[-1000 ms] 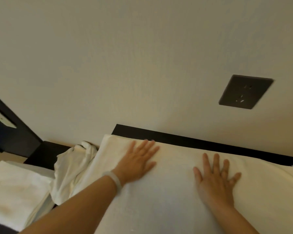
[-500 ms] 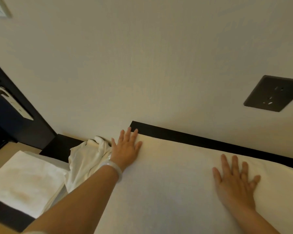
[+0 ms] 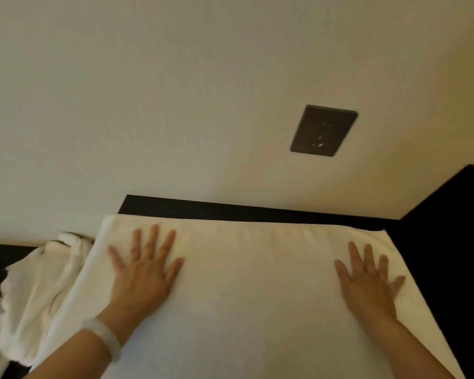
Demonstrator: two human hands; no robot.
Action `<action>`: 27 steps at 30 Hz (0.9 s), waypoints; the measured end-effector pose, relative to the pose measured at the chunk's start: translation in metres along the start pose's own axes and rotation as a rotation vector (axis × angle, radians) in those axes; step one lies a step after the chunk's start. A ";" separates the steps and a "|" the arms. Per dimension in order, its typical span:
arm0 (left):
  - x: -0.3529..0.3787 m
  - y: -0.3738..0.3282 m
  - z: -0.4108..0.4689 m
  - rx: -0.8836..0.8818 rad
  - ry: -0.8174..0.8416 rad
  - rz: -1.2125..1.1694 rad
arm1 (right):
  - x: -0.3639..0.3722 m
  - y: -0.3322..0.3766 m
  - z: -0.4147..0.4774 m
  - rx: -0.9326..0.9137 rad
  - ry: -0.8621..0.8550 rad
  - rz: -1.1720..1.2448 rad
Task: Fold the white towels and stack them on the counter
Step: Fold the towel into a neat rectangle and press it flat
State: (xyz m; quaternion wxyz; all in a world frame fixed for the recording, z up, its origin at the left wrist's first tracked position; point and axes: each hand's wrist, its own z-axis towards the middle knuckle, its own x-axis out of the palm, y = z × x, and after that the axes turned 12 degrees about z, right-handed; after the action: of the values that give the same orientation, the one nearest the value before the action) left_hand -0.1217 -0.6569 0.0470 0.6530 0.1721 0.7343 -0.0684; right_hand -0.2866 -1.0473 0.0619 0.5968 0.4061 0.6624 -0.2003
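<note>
My left hand (image 3: 145, 272) and right hand (image 3: 370, 283) lie flat with fingers spread, holding nothing, pressing on the white towel (image 3: 257, 291) spread over the dark bench (image 3: 230, 209). A second ago they lay close together near its middle; now each rests near its own side edge. I judge the smoothing done and the next fold due. A crumpled towel (image 3: 39, 296) waits beyond my left hand.

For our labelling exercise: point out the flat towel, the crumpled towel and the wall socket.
flat towel (image 3: 257, 296), head view, its bare middle.
crumpled towel (image 3: 39, 291), head view, its bunched middle.
wall socket (image 3: 323, 130), head view, plate centre.
</note>
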 end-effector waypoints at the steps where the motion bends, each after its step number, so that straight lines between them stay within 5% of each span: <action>1: -0.002 -0.001 0.005 0.006 0.007 0.000 | -0.001 -0.001 0.006 -0.006 -0.007 0.002; 13: -0.034 0.001 0.044 0.069 0.017 0.053 | -0.027 -0.015 0.063 -0.092 -0.015 0.059; 16: -0.049 -0.010 0.051 0.150 -0.057 0.177 | -0.047 -0.009 0.068 -0.148 -0.043 -0.066; 19: -0.059 -0.019 0.066 0.174 -0.134 0.224 | -0.060 -0.002 0.074 -0.217 -0.082 0.081; 27: -0.085 -0.020 0.096 0.138 0.151 -0.012 | -0.082 -0.029 0.103 0.325 0.092 0.569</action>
State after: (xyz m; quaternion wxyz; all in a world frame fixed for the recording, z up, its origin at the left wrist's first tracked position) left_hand -0.0315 -0.7207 0.1144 0.5822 0.2169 0.7759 -0.1095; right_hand -0.2479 -1.1658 0.1121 0.5258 0.6734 0.5080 -0.1102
